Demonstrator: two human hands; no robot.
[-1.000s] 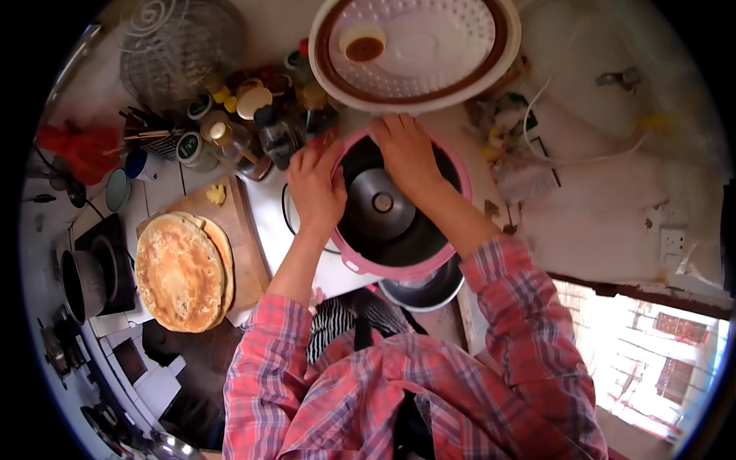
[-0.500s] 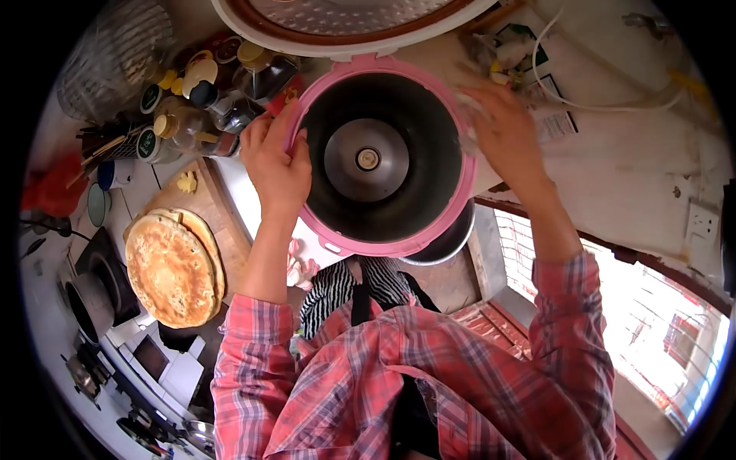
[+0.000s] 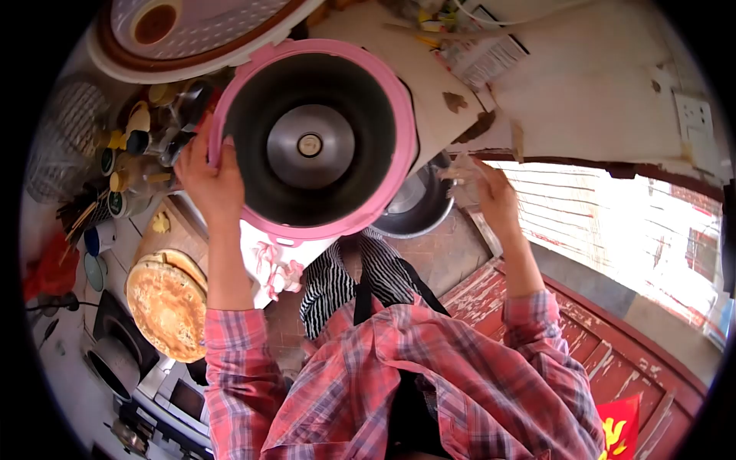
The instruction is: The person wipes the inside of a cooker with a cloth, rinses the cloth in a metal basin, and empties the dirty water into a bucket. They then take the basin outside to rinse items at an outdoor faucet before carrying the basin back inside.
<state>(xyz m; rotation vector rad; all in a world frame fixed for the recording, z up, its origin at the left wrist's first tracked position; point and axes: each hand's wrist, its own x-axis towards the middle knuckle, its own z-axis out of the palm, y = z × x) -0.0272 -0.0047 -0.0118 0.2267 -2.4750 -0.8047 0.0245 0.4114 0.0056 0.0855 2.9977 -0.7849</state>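
A pink rice cooker (image 3: 406, 123) stands with its lid (image 3: 222, 47) raised, its dark inside and round metal heating plate (image 3: 291, 157) in view. My left hand (image 3: 211, 184) grips the cooker's left rim, thumb on top and fingers round the outer side. Away from the cooker, to its right, my right hand (image 3: 498, 201) is closed on a crumpled, translucent piece that looks like thin plastic (image 3: 464, 180). Below that hand's left side, a metal basin (image 3: 420, 222) shows partly behind the cooker.
Round browned flatbreads (image 3: 165, 307) lie on a wooden board (image 3: 180, 230) at left. Beyond are several jars (image 3: 142, 180) and a dark pot (image 3: 115, 368). A pink-and-white crumpled cloth (image 3: 272, 272) lies near the cooker's front. A bright window (image 3: 590, 207) and red slatted wood (image 3: 567, 330) are at right.
My right hand has left the cooker's right rim and moved down and right, carrying the translucent piece. My left hand stays on the rim. The view has shifted right.
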